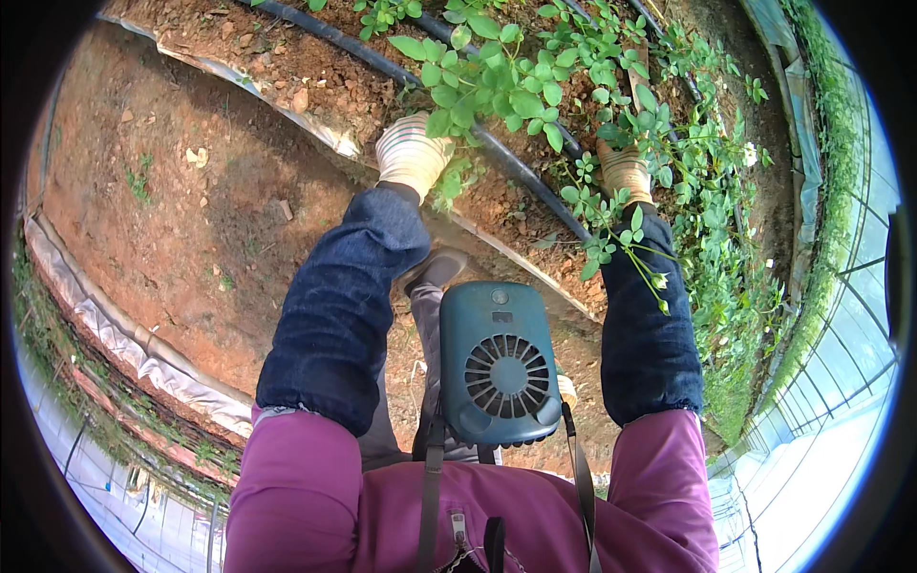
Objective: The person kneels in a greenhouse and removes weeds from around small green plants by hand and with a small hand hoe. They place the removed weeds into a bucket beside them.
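My left hand (412, 152), in a striped knit work glove, reaches down at the edge of a raised soil bed. Green leaves of a rose bush (501, 79) cover its fingertips, so whatever it may grip is hidden. Farther right, my right hand (625, 170), in a matching glove, is among the rose stems beside a black irrigation pipe (530, 179). Leaves partly hide its fingers too. A rose stem with a pale closed bud (658, 281) hangs across my right sleeve.
A teal portable fan (501, 358) hangs by straps at my chest. Board and sheeting edge (526, 268) borders the bed. Reddish bare soil path (165, 193) runs on the left. White-flowered rose plants (723, 215) continue rightward. Greenhouse film wall (860, 272) stands beyond.
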Motion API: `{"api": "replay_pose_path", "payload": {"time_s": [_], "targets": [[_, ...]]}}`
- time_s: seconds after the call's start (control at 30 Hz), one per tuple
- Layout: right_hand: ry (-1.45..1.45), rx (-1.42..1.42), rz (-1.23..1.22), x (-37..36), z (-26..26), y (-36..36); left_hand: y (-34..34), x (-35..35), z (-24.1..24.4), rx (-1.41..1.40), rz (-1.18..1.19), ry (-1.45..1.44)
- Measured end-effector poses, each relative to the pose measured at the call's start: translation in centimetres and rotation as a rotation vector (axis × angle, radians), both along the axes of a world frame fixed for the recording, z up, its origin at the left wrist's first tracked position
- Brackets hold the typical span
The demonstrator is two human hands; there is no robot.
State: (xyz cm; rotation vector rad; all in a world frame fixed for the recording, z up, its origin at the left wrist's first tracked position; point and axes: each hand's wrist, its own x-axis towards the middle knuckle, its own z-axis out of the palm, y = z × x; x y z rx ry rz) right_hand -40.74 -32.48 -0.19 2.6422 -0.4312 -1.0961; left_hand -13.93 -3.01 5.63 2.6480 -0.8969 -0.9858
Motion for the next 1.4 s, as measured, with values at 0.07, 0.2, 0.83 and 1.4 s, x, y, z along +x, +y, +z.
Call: {"api": "replay_pose_path", "payload": {"time_s": [0.07, 0.2, 0.83, 1.4], "targets": [[0.068, 0.06, -0.019, 0.4, 0.1, 0.0, 0.1, -0.1, 0.1, -0.011, 0.0, -0.007], [-0.397, 0.093, -0.42, -0.1, 3.5, 0.7, 0.1, -0.1, -0.2, -0.031, 0.023, 0.0], [-0.59, 0.383, -0.517, 7.8, 8.7, 5.7, 0.1, 0.0, -0.7, -0.008, 0.027, 0.014], [-0.187, 0.273, -0.684, 10.8, 5.4, 3.6, 0.7, -0.6, -3.0, -0.093, 0.025, -0.105]]}}
